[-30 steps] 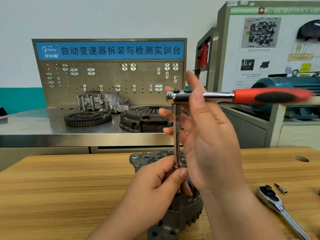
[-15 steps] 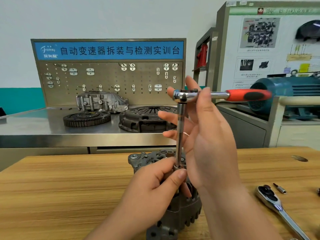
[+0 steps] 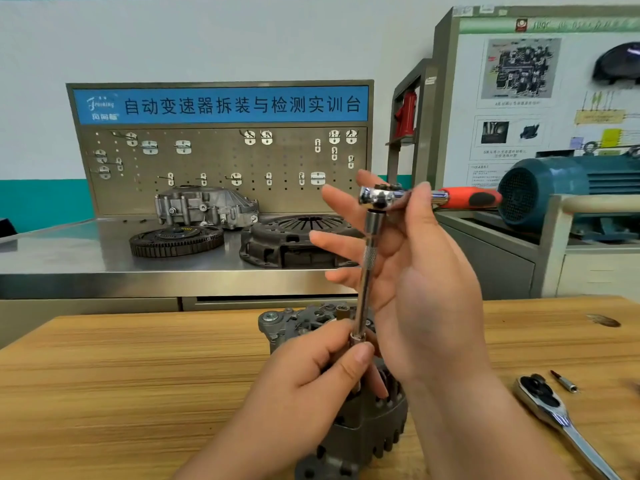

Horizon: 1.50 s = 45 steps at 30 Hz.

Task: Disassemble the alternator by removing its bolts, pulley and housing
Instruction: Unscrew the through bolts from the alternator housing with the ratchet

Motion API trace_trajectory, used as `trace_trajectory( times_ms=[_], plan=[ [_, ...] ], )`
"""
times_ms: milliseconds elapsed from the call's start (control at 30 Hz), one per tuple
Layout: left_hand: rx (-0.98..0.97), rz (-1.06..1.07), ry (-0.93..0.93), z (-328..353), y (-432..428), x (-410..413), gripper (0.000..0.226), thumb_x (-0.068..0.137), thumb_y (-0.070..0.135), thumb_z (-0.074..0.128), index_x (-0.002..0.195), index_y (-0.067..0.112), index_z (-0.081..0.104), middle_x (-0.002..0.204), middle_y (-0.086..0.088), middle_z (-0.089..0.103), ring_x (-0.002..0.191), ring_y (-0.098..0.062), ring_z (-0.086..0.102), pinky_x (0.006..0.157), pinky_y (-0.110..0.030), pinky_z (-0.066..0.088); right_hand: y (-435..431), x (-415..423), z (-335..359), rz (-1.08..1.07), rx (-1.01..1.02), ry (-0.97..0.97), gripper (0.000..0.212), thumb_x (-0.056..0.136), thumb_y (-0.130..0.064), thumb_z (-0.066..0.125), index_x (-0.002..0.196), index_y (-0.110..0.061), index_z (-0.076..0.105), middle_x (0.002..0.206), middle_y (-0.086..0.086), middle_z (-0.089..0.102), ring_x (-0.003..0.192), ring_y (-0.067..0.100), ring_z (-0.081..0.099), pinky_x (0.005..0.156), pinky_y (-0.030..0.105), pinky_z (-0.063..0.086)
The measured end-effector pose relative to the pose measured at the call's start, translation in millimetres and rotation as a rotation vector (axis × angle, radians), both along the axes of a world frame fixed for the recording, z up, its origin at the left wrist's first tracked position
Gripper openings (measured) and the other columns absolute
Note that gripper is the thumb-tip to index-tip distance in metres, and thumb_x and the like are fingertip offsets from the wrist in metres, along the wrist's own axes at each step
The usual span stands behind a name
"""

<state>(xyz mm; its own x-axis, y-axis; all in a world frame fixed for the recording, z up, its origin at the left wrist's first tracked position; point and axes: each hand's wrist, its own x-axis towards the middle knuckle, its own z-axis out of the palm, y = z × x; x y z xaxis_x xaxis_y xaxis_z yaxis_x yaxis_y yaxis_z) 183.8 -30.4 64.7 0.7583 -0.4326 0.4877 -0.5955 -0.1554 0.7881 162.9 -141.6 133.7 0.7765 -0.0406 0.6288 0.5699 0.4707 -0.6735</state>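
The grey cast-metal alternator [image 3: 367, 427] stands at the near edge of the wooden workbench [image 3: 138, 375]. The left hand [image 3: 311, 386] pinches the foot of the slim chrome extension bar [image 3: 369, 265]. The right hand [image 3: 426, 278], fingers splayed, nips the red-handled chrome ratchet [image 3: 381, 195] under its thumb. Keeping the bar plumb over the bolt should stop the socket slipping.
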Motion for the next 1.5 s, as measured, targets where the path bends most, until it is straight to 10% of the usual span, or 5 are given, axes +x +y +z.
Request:
trace_trajectory(
  times_ms=[233,567,833,1133,1500],
  plan=[
    [-0.004,0.060,-0.006,-1.2,-3.6,1.6,0.026,0.084,0.039,0.052,0.097,0.024,0.070,0.083,0.007,0.075,0.080,-0.024,0.066,0.075,-0.045,0.051,1.3,-0.1,0.2,-0.248,-0.131,-0.255,0.034,0.087,-0.035,0.062,0.121,-0.042,0.061,0.124,-0.020,0.063,0.096,0.001,0.066,0.067,0.019,0.053],
    [-0.035,-0.017,0.029,-0.6,-0.3,1.4,0.036,0.083,0.053,0.047,0.103,0.030,0.066,0.092,0.002,0.075,0.091,-0.028,0.067,0.086,-0.055,0.050,0.5,0.5,0.8,0.062,-0.042,0.004,0.052,0.082,-0.055,0.038,0.119,-0.024,0.059,0.101,0.005,0.075,0.080,0.021,0.072,0.056,0.024,0.055],
    [-0.021,0.038,0.031,2.0,-3.7,-1.1,0.028,0.084,0.038,0.051,0.082,0.015,0.066,0.070,0.001,0.072,0.074,-0.036,0.063,0.074,-0.053,0.050,-0.5,2.2,0.6,-0.135,-0.085,-0.200,0.031,0.088,-0.028,0.061,0.118,-0.036,0.064,0.119,-0.013,0.067,0.099,0.011,0.067,0.063,0.020,0.052],
    [-0.040,-0.017,0.013,-0.2,-0.7,0.0,0.037,0.084,0.054,0.047,0.090,0.025,0.068,0.081,-0.005,0.070,0.081,-0.035,0.063,0.079,-0.057,0.050,-5.0,3.4,2.2,0.143,-0.021,0.006,0.051,0.083,-0.051,0.040,0.118,-0.021,0.060,0.107,0.002,0.074,0.076,0.020,0.072,0.054,0.022,0.054],
    [-0.009,0.023,-0.023,-0.6,-2.8,2.0,0.032,0.085,0.051,0.048,0.083,0.022,0.064,0.070,0.006,0.070,0.072,-0.033,0.061,0.071,-0.047,0.049,-4.7,3.1,3.6,-0.117,-0.162,-0.248,0.034,0.089,-0.035,0.061,0.122,-0.041,0.060,0.121,-0.019,0.065,0.098,0.014,0.069,0.066,0.021,0.053]
  ],
)
